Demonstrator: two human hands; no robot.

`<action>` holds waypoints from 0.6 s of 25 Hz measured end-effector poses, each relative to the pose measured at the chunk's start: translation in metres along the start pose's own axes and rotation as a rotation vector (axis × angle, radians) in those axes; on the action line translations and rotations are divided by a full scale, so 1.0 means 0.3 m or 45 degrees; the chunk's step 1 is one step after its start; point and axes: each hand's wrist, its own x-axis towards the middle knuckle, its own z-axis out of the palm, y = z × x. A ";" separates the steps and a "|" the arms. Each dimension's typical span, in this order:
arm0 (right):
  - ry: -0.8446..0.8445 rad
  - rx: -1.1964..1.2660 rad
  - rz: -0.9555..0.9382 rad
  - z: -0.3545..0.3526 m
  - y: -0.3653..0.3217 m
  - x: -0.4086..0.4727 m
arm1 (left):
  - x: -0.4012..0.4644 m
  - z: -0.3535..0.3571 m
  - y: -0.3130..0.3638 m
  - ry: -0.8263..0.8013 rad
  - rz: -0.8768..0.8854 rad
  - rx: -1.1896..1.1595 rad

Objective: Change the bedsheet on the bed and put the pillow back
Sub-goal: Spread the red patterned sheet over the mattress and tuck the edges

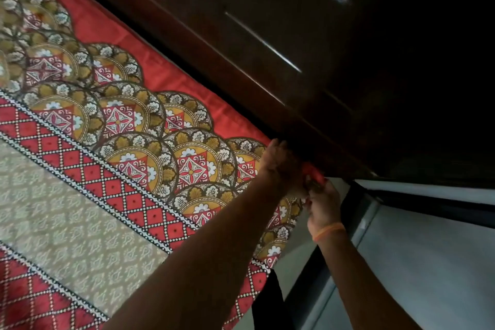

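A red bedsheet (pixel 112 147) with gold medallions, a red diamond border and a beige patterned middle lies spread flat over the bed. Both my hands meet at its corner beside the dark wooden headboard (pixel 308 48). My left hand (pixel 281 166) lies over the corner, its fingers curled down into the gap at the headboard. My right hand (pixel 322 205), with an orange band on the wrist, pinches the red edge of the sheet just below. No pillow is in view.
The sheet's side hangs over the bed's edge at the lower right. A grey floor (pixel 428 262) with a dark strip (pixel 332 262) runs beside the bed. The headboard rises close along the sheet's far edge.
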 end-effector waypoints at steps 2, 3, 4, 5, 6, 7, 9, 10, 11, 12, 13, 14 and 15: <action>-0.027 -0.055 0.019 -0.013 0.020 -0.026 | -0.067 0.018 -0.006 0.076 0.001 0.007; -0.058 -0.128 0.049 -0.023 0.042 -0.039 | -0.106 0.034 0.001 0.055 0.007 0.015; -0.106 -0.238 0.093 -0.030 0.069 -0.062 | -0.155 0.057 0.010 0.005 0.009 0.021; -0.167 -0.349 0.132 -0.033 0.097 -0.096 | -0.204 0.084 0.011 -0.044 0.016 0.015; -0.225 -0.437 0.157 -0.030 0.125 -0.124 | -0.241 0.105 0.003 -0.083 0.016 0.010; -0.253 -0.483 0.169 -0.021 0.146 -0.148 | -0.266 0.128 -0.009 -0.120 0.016 0.002; -0.202 -0.473 0.161 -0.001 0.160 -0.178 | -0.290 0.157 -0.024 -0.135 0.034 -0.038; -0.150 -0.451 0.111 0.001 0.150 -0.190 | -0.288 0.153 -0.022 -0.106 0.039 -0.061; -0.105 -0.460 0.026 0.005 0.133 -0.207 | -0.288 0.137 -0.018 -0.058 0.039 -0.071; -0.055 -0.469 -0.057 0.004 0.118 -0.229 | -0.287 0.111 -0.009 -0.017 0.053 -0.088; 0.024 -0.427 -0.102 0.000 0.107 -0.258 | -0.283 0.093 -0.002 0.021 0.071 -0.105; 0.121 -0.309 -0.075 0.006 0.093 -0.291 | -0.282 0.090 -0.006 0.034 0.104 -0.115; 0.205 -0.157 0.000 0.013 0.087 -0.317 | -0.290 0.085 -0.022 0.026 0.141 -0.144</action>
